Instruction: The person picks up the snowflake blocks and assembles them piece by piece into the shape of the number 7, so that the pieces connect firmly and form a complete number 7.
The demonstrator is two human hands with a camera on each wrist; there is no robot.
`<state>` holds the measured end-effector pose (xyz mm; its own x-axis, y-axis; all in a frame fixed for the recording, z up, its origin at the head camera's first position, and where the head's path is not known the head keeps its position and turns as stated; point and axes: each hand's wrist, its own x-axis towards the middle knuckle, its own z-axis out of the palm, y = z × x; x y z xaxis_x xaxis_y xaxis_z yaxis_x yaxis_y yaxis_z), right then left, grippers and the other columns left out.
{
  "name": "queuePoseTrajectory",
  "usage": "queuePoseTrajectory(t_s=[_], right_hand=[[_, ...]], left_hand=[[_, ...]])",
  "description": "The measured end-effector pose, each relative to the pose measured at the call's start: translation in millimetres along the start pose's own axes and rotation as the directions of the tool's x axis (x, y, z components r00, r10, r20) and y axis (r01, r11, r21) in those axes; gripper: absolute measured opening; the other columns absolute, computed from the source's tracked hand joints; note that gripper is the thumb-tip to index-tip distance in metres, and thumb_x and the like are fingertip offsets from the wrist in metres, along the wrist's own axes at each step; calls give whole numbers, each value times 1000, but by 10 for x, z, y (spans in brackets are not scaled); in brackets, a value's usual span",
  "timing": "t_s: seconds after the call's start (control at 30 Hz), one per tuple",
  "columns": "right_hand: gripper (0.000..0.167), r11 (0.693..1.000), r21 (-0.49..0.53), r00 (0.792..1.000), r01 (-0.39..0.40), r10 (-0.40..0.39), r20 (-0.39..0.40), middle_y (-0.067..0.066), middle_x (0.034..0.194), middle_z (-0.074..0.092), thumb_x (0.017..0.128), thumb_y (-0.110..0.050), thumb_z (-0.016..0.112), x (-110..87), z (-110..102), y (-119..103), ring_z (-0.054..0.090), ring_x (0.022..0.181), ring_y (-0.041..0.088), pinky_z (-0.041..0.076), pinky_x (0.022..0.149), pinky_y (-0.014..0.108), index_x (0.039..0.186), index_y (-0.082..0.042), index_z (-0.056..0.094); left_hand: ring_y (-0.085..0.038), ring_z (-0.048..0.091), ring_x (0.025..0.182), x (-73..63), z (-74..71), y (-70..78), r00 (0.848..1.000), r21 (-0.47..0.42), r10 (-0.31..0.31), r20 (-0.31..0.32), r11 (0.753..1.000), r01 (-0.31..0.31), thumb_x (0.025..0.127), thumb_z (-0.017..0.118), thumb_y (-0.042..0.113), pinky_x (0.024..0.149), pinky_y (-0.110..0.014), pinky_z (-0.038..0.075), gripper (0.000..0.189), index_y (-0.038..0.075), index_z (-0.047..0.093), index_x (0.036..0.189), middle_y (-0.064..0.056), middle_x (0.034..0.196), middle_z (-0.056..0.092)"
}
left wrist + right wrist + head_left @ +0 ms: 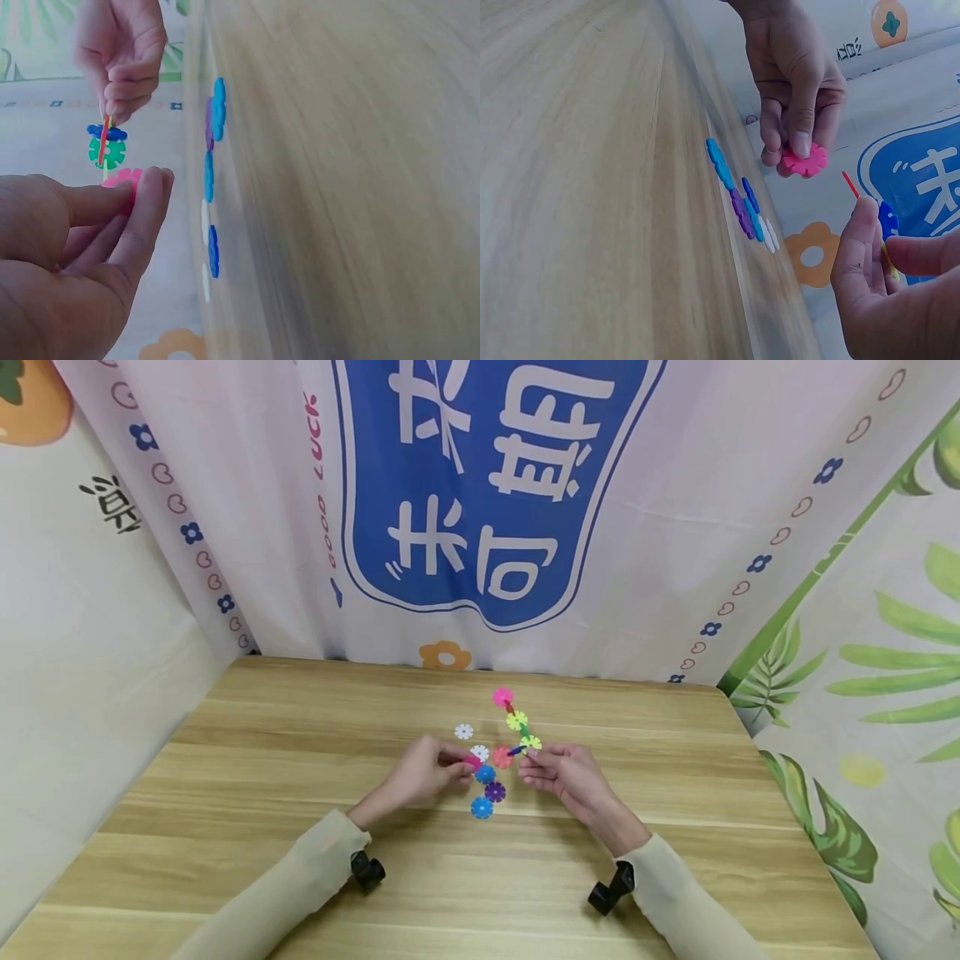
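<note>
My left hand [423, 770] pinches a bright pink snowflake disc [810, 161] between thumb and fingers. Opposite it, my right hand [573, 781] pinches a yellow snowflake disc [531, 742] in a chain of interlocked discs, held above the table. Away from the hand, the chain runs through a green disc [524, 731], another yellow disc [517, 720] and a red disc to a pink disc [502, 696]. Toward the left hand, a blue disc [517, 749] joins a coral disc [503, 757]. In the head view, the left hand's disc and the coral one are close but apart.
Loose discs lie on the wooden table [300, 760] beneath the hands: white [463, 732], light blue [482, 808], purple [495, 792] and dark blue [214, 251]. A printed curtain [262, 527] hangs behind the table's far edge. Both wrists carry small black cameras [367, 870].
</note>
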<state>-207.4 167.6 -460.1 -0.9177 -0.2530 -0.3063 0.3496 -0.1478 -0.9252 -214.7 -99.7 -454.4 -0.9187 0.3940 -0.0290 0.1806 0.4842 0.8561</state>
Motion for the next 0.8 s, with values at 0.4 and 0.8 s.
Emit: queuePoseTrajectory(t_s=[0.4, 0.8], right_hand=[[40, 1000, 12, 1000, -5, 5, 3, 8, 98, 79, 106, -4, 57, 2, 23, -11, 77, 87, 14, 66, 87, 28, 139, 18, 49], [35, 1000, 17, 1000, -6, 6, -5, 9, 101, 79, 108, -5, 52, 21, 34, -12, 77, 87, 13, 65, 87, 27, 137, 15, 51]], left_hand=[[-20, 77, 72, -21, 97, 104, 994, -5, 27, -110, 1000, -28, 92, 80, 8, 66, -32, 66, 4, 8, 83, 94, -10, 87, 81], [-12, 74, 70, -23, 161, 104, 984, 70, 78, -158, 995, -68, 94, 78, 7, 62, -19, 62, 5, 6, 81, 91, -4, 82, 80]])
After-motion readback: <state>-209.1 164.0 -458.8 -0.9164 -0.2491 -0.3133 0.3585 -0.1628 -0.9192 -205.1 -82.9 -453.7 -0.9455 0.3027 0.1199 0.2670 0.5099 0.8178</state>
